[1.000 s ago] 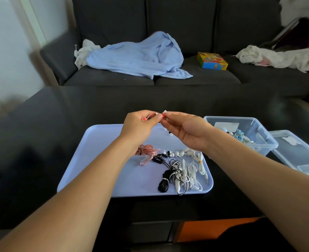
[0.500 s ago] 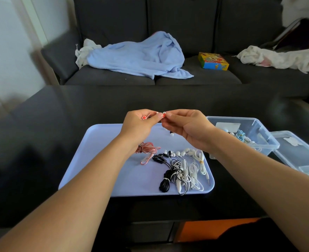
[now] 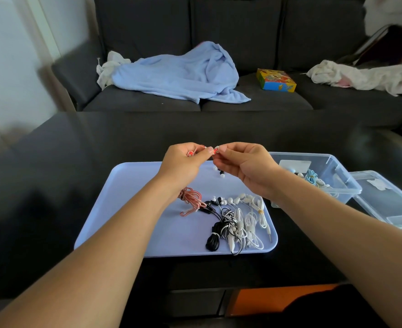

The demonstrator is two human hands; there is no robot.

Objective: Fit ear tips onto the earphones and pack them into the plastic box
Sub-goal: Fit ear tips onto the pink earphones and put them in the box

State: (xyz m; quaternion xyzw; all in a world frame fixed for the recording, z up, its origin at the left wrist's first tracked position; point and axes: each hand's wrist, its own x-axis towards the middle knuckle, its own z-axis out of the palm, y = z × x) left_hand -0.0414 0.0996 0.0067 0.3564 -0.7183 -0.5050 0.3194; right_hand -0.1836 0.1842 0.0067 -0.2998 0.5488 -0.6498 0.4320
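While both hands meet above far edge of tray (image 3: 124, 209), left hand (image 3: 181, 165) pinches red earbud (image 3: 190, 153) with fingers curled round it, pink cord (image 3: 191, 201) trailing down onto tray. Right hand (image 3: 247, 166) pinches small ear tip (image 3: 216, 149) at fingertips, touching left thumb tip. Loose ear tips (image 3: 222, 175) lie on tray just below hands. Black and white earphones (image 3: 238, 221) bunched at near right of tray. Plastic box (image 3: 337, 176) right of tray, holding blue earphones (image 3: 312, 177); lid (image 3: 389, 202) beside it, further right.

The right hand (image 3: 247, 169) has edged closer to the left hand (image 3: 183, 164).
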